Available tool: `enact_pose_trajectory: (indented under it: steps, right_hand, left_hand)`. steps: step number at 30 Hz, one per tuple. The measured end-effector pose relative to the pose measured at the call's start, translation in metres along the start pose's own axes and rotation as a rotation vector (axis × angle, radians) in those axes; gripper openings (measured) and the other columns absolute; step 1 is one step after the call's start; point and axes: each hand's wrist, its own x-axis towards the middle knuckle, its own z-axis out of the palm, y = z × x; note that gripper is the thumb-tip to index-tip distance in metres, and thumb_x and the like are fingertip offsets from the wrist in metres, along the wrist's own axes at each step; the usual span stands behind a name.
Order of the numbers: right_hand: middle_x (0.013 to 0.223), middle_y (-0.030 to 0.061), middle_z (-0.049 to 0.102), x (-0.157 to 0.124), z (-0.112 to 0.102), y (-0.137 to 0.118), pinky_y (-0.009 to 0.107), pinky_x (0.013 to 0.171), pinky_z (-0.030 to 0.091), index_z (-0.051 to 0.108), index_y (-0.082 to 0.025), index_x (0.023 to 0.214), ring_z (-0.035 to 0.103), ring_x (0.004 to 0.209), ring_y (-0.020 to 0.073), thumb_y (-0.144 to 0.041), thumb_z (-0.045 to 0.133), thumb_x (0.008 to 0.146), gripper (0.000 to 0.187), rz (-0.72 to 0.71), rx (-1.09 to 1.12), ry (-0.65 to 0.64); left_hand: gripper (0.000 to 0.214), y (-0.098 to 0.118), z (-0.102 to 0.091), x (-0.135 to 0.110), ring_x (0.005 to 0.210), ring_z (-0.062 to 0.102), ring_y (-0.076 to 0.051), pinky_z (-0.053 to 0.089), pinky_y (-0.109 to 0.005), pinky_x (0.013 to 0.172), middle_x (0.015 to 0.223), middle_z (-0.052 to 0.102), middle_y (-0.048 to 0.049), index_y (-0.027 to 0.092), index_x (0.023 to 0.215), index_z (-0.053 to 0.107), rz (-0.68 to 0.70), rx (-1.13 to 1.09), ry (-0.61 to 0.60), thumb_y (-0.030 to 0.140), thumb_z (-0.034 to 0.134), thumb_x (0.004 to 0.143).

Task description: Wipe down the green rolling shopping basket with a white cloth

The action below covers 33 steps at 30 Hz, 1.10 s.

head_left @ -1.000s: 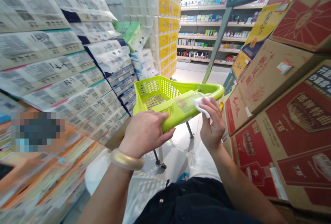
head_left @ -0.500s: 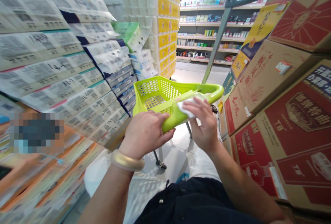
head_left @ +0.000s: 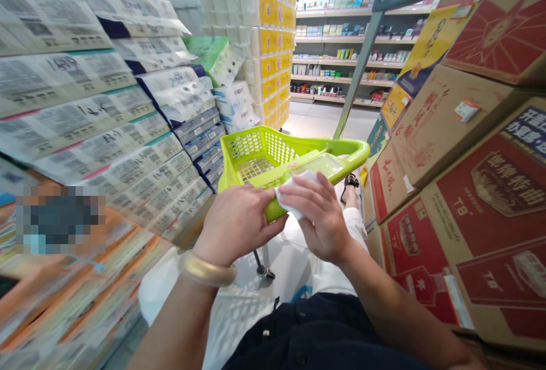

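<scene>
A lime-green shopping cart basket with perforated sides stands in front of me. Its thick green handle faces my body. My left hand is wrapped around the left end of the handle, a gold bangle on its wrist. My right hand presses a folded white tissue against the handle, close beside the left hand's fingers. A clear panel is set in the basket's top behind the handle. The tissue and fingers hide part of the handle's middle.
Stacked tissue packs line the left. Red and brown cartons rise on the right. A grey metal pole slants behind the cart. Stocked shelves stand at the back. A cart caster rests on the floor.
My right hand has slid left along the handle with the tissue, nearer to my left hand, uncovering the clear panel. My left hand keeps its grip.
</scene>
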Motion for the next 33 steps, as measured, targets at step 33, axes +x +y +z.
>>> enact_pose_trajectory:
  steps: [33]
  right_hand:
    - [0.121, 0.0065, 0.072, -0.037, 0.004, 0.051, 0.050, 0.110, 0.045, 0.066, -0.023, 0.100, 0.059, 0.128, 0.0228, -0.017, 0.050, 0.097, 0.017, 0.146, -0.011, 0.504]
  left_hand:
    - [0.042, -0.005, 0.000, -0.007, 0.088, 0.068, -0.027, 0.047, -0.037, 0.073, 0.092, 0.074, -0.0079, 0.024, 0.107, 0.069, -0.031, -0.012, -0.024, 0.056, 0.052, 0.086]
